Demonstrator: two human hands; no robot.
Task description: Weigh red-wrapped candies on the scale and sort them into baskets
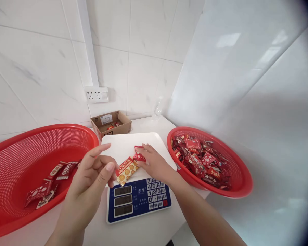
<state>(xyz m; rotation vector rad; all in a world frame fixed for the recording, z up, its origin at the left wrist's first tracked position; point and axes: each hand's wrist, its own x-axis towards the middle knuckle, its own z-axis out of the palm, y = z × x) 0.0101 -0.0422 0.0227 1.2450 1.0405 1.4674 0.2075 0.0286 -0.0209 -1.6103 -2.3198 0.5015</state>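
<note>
The left hand (92,177) pinches the left end of a red-and-gold snack packet (127,170) between thumb and fingers, and the packet juts right over the scale (138,200). Just beyond it, the right hand (155,164) has its fingertips closed on a small red packet (139,154) on the white weighing pan (120,145).

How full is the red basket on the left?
Nearly empty: the basket holds only a few red packets, and most of its mesh floor shows bare.

Small food-packing workroom. A digital weighing scale (138,200) at 6 o'clock sits between red mesh baskets (236,191) of wrapped snack packets (202,159), at 9 and 3 o'clock. White tiled walls (41,68) stand behind.
</note>
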